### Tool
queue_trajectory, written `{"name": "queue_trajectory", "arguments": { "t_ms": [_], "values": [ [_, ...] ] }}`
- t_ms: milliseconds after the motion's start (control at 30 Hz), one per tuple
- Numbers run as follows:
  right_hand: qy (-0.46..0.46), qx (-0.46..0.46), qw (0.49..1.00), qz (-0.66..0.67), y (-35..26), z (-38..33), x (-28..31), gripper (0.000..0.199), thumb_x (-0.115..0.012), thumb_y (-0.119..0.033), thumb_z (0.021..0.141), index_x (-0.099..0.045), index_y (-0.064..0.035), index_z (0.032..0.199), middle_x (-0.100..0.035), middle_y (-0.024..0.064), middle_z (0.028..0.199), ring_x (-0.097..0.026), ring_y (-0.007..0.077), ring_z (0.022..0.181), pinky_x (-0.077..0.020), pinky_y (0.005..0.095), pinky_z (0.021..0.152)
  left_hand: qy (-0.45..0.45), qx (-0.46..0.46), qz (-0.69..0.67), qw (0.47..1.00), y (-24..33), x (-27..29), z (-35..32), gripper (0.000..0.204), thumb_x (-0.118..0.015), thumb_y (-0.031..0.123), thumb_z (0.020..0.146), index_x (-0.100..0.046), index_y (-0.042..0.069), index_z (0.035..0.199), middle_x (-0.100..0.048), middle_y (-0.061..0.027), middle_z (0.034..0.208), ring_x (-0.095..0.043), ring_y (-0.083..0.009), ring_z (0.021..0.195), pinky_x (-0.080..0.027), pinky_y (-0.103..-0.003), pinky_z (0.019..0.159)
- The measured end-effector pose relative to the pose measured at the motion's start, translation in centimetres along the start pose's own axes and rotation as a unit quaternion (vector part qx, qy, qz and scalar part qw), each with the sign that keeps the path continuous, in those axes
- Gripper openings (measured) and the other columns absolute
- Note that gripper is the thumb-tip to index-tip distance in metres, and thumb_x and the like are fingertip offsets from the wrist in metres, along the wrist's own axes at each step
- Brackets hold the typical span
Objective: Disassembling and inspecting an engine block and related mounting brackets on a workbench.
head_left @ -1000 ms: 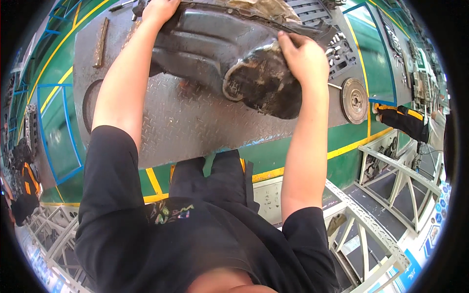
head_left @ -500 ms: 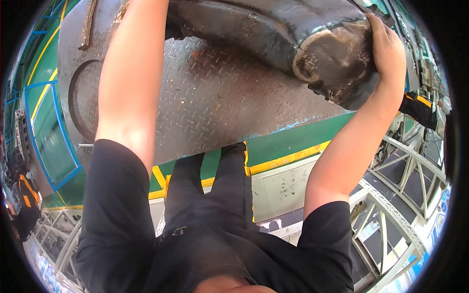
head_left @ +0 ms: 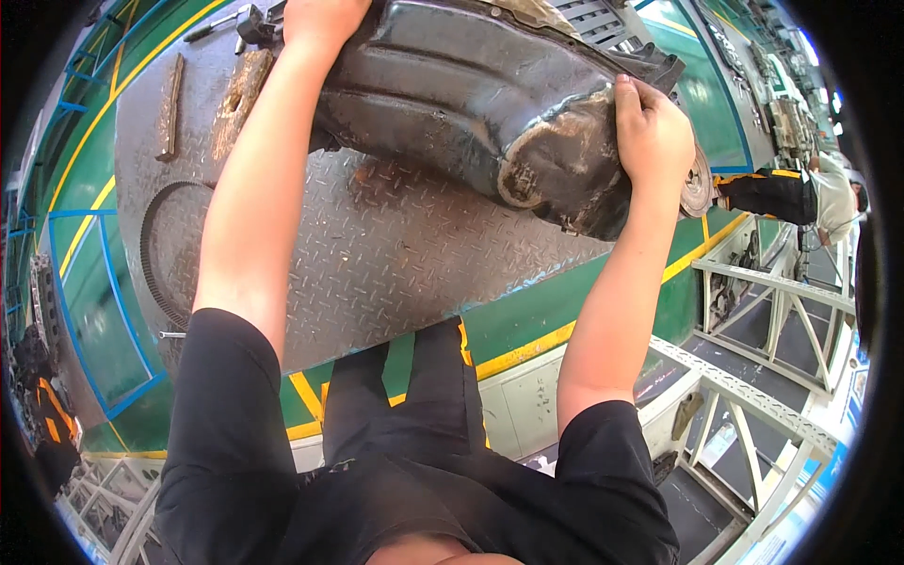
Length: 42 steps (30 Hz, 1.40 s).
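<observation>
A large dark, greasy engine oil pan (head_left: 424, 71) lies on its side above the steel tread-plate table (head_left: 377, 264), its ribbed face toward me. A rounded, worn bulge shows at its right end. My right hand (head_left: 656, 132) is closed round the rim at that end, thumb on top. At the pan's far left end is my left hand (head_left: 325, 21), its fingers cut off by the upper edge of the picture. Behind the pan's rim sit more engine parts, mostly hidden. A round metal disc (head_left: 697, 184) shows just beyond my right wrist.
Left on the table lie a toothed ring (head_left: 149, 250), two worn wooden blocks (head_left: 169, 108) (head_left: 242, 104) and a ratchet-like tool (head_left: 252, 28). A thin metal rod (head_left: 172, 334) juts past its left edge. White metal frames (head_left: 753, 395) stand behind me at right. Another person (head_left: 800, 196) is far right.
The view has shifted, so the table and pan sit lower in the picture and the pan further left. My left hand has come partly into view. My right hand still grips the rim.
</observation>
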State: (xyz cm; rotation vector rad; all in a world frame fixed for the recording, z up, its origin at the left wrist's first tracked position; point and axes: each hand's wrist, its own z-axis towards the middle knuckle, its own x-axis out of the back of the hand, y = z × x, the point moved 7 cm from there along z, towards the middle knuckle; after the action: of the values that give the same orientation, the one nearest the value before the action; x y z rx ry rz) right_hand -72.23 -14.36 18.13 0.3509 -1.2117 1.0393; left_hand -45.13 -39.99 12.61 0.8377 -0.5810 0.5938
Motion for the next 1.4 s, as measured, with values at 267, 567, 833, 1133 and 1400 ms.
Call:
{"name": "queue_trajectory", "arguments": {
  "t_ms": [267, 567, 833, 1133, 1400],
  "values": [
    [0.051, 0.005, 0.999, -0.017, 0.6, -1.4, 0.0, 0.048, -0.049, -0.054, 0.090, -0.075, -0.0161, 0.106, -0.071, 0.0172, 0.101, -0.065, 0.0377, 0.100, -0.0508, 0.0443, 0.088, -0.004, 0.077, -0.002, 0.997, -2.1, 0.3, -1.0, 0.043, -0.051, 0.039, 0.095, -0.068, 0.000, 0.098, -0.067, -0.0290, 0.096, -0.063, -0.0474, 0.093, -0.050, -0.050, 0.084],
    [0.175, 0.084, 0.978, 0.083, 0.4, -8.8, 2.0, 0.034, -0.058, -0.038, 0.090, -0.075, -0.0100, 0.100, -0.073, 0.0138, 0.099, -0.068, 0.0327, 0.095, -0.0522, 0.0378, 0.085, 0.017, 0.043, -0.039, 0.998, -1.7, 3.9, -5.0, 0.042, -0.060, 0.037, 0.091, -0.065, -0.003, 0.105, -0.066, -0.0295, 0.096, -0.063, -0.0446, 0.098, -0.049, -0.047, 0.088],
    [0.183, 0.056, 0.975, 0.111, 1.0, -17.8, 3.7, 0.030, -0.075, -0.022, 0.082, -0.072, -0.0034, 0.105, -0.071, 0.0136, 0.107, -0.065, 0.0303, 0.103, -0.0488, 0.0386, 0.096, 0.124, -0.031, -0.018, 0.992, -1.3, 8.3, -13.0, 0.054, -0.069, 0.055, 0.082, -0.062, 0.001, 0.084, -0.066, -0.0165, 0.087, -0.061, -0.0367, 0.088, -0.048, -0.044, 0.080],
    [0.145, -0.170, 0.824, 0.521, 11.6, -13.0, 1.9, 0.059, -0.072, -0.034, 0.090, -0.052, 0.0058, 0.129, -0.062, 0.0102, 0.119, -0.057, 0.0161, 0.106, -0.0422, 0.0289, 0.091, 0.154, 0.005, -0.047, 0.987, -1.9, 10.5, -18.5, 0.042, -0.074, 0.039, 0.082, -0.060, 0.000, 0.087, -0.060, -0.0167, 0.084, -0.057, -0.0377, 0.085, -0.045, -0.045, 0.077],
    [0.130, -0.191, 0.874, 0.428, 13.2, -10.9, 1.5, 0.048, -0.072, -0.030, 0.090, -0.061, 0.0074, 0.117, -0.064, 0.0136, 0.118, -0.062, 0.0227, 0.105, -0.0474, 0.0364, 0.093, 0.138, -0.016, -0.103, 0.985, -2.8, 10.5, -19.6, 0.038, -0.072, 0.035, 0.082, -0.059, 0.001, 0.091, -0.058, -0.0161, 0.086, -0.056, -0.0363, 0.084, -0.044, -0.044, 0.077]
  ]
}}
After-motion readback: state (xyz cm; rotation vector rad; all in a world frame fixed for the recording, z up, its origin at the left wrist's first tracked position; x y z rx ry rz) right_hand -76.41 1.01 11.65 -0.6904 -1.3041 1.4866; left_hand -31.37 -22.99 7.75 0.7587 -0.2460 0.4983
